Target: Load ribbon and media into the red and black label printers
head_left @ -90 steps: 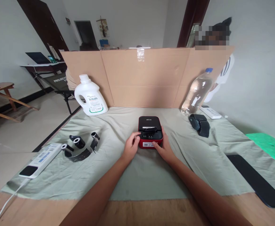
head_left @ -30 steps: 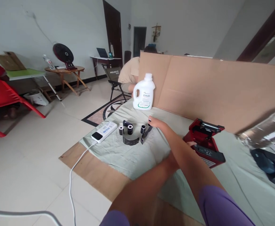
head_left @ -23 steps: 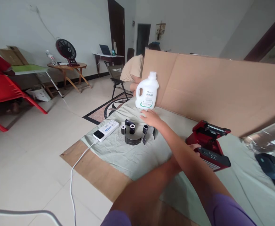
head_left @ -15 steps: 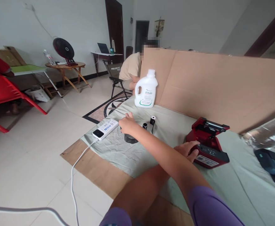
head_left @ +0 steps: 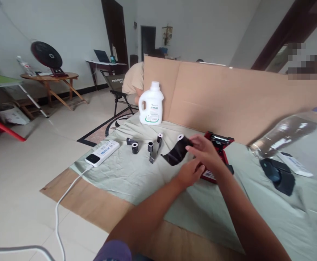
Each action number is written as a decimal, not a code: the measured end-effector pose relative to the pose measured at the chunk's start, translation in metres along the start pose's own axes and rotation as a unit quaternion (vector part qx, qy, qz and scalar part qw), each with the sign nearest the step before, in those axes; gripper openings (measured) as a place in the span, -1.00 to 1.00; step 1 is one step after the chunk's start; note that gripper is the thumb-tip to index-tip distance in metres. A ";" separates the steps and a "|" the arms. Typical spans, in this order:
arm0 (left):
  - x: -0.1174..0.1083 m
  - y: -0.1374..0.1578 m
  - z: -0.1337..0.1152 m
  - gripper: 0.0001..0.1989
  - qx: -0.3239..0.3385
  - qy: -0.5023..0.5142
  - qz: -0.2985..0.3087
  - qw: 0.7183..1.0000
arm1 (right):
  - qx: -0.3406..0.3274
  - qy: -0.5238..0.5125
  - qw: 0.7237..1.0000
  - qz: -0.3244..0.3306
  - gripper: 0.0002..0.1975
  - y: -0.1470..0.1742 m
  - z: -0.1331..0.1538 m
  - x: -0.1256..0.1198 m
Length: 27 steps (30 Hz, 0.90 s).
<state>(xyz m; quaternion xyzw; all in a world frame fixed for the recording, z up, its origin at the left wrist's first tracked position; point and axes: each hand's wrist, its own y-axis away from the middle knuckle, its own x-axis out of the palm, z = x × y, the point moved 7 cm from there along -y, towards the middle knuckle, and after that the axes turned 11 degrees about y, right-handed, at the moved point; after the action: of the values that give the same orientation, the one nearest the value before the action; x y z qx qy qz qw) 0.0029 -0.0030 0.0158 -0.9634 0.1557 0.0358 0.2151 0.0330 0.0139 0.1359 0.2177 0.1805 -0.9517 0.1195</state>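
My right hand (head_left: 204, 151) is closed on a black roll (head_left: 179, 148) with a pale core, holding it above the cloth. A loose black strip hangs from the roll to the left. Just below, my left hand (head_left: 190, 172) grips the near left side of a red box-shaped device (head_left: 210, 175) with its lid raised; my hands and forearm hide much of it. To the left on the cloth stand a small black roll (head_left: 134, 148), a second black roll (head_left: 150, 146) and a third roll (head_left: 159, 137), with loose strips beside them.
A white power bank (head_left: 103, 153) with a cable lies at the cloth's left edge. A white jug (head_left: 151, 105) stands before a cardboard panel (head_left: 215, 98). At right are a clear plastic bottle (head_left: 286, 132) and a computer mouse (head_left: 272, 173). A person (head_left: 133, 78) sits behind the panel.
My right hand has come from the left side of the cloth to the device, and the black roll now shows in it. My left hand stays at the device. The view has turned right.
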 end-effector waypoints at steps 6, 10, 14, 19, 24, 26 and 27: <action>-0.004 0.003 -0.006 -0.60 0.030 -0.006 -0.033 0.999 | 0.164 -0.101 0.981 0.013 -0.64 0.036 -0.058 -0.108; -0.003 0.003 -0.003 -0.60 0.016 -0.026 -0.040 0.999 | 0.146 0.108 0.983 0.013 -0.70 0.035 -0.099 -0.136; -0.003 0.003 -0.001 -0.61 0.018 -0.055 -0.056 0.997 | 0.102 0.329 0.939 0.013 -0.70 0.026 -0.119 -0.133; -0.001 0.003 0.000 -0.61 0.015 -0.069 -0.050 0.996 | 0.113 0.440 0.890 0.026 -0.64 0.019 -0.127 -0.113; 0.001 0.006 -0.010 -0.60 0.063 -0.132 -0.068 0.987 | 0.144 0.460 0.876 0.023 -0.65 0.014 -0.131 -0.110; 0.003 0.009 -0.018 -0.58 0.109 -0.179 -0.089 0.974 | 0.160 0.456 0.875 0.032 -0.67 0.013 -0.132 -0.108; 0.005 0.011 -0.022 -0.57 0.133 -0.201 -0.093 0.966 | 0.167 0.457 0.873 0.034 -0.68 0.013 -0.131 -0.108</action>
<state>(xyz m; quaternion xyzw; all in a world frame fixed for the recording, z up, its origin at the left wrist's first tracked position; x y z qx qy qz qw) 0.0045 -0.0229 0.0304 -0.9094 0.0221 0.1880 0.3703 0.1804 0.0698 0.0709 0.6506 0.0461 -0.7578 0.0176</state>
